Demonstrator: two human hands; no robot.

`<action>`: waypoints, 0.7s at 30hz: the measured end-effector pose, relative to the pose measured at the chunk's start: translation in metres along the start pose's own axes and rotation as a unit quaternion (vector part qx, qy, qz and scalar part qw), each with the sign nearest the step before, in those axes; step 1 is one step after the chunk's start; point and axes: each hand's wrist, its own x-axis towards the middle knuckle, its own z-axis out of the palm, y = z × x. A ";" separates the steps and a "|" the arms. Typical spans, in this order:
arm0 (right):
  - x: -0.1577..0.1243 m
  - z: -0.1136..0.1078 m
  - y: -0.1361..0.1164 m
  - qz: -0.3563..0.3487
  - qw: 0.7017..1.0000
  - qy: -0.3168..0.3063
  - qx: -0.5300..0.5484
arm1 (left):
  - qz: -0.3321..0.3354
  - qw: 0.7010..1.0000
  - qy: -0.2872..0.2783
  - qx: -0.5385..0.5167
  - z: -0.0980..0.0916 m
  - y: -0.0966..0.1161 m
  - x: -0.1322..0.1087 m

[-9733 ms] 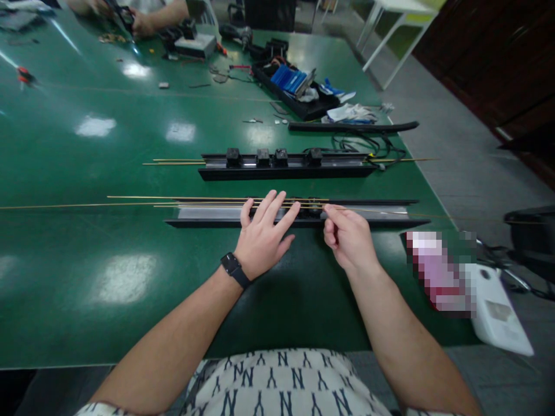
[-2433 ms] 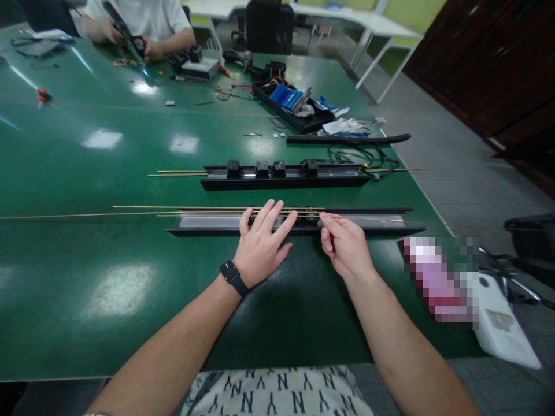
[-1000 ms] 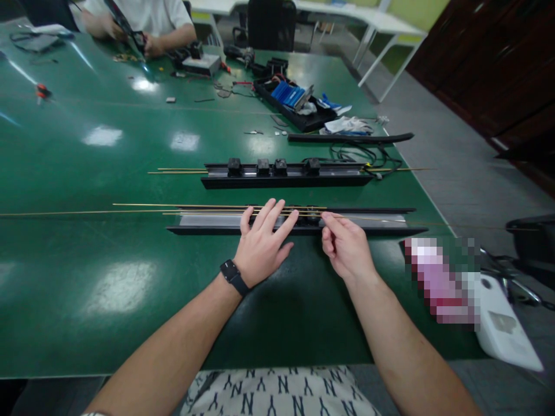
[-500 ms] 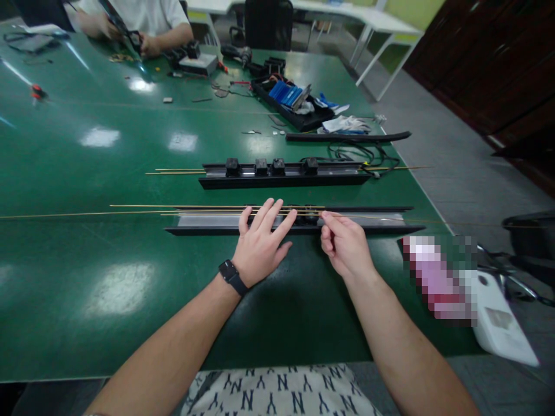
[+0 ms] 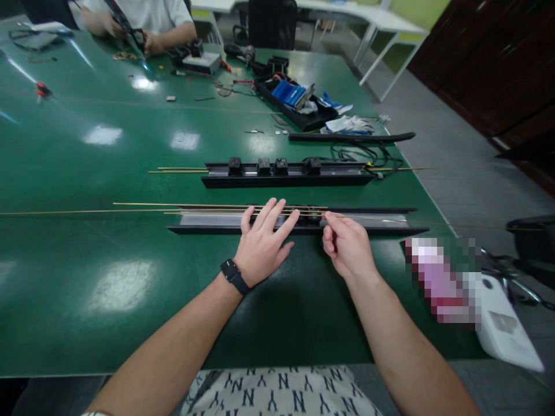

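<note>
In front of me a long black channel rail [image 5: 203, 221] with a pale inner floor lies crosswise on the green table. Several thin brass-coloured rods [image 5: 143, 204] run along and over it, one reaching far past the left edge of the view. Fingers spread, my left hand [image 5: 263, 242] lies over the rail and rods. My right hand [image 5: 349, 242] pinches one thin rod between thumb and forefinger above the rail's right half. A dark block [image 5: 312, 214] sits in the rail between my hands, partly hidden.
Behind lies a second channel rail [image 5: 286, 181] with several black blocks and rods. Farther back are a black strip [image 5: 351, 137], cables, gloves [image 5: 349, 125] and a black tray [image 5: 303, 119]. A white object [image 5: 505, 323] lies at right. Another person [image 5: 143, 29] works at the far left.
The whole view has shifted slightly. Both hands keep the same pose on the rail and rods, with no other clear movement.
</note>
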 end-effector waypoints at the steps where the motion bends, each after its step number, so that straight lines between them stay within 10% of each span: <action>1: 0.000 0.000 0.000 -0.002 1.000 0.000 -0.001 | 0.000 1.000 0.001 0.000 0.000 0.000 0.000; 21: 0.001 0.001 0.003 0.000 1.000 0.010 0.002 | -0.001 1.000 0.002 0.002 0.001 0.000 0.000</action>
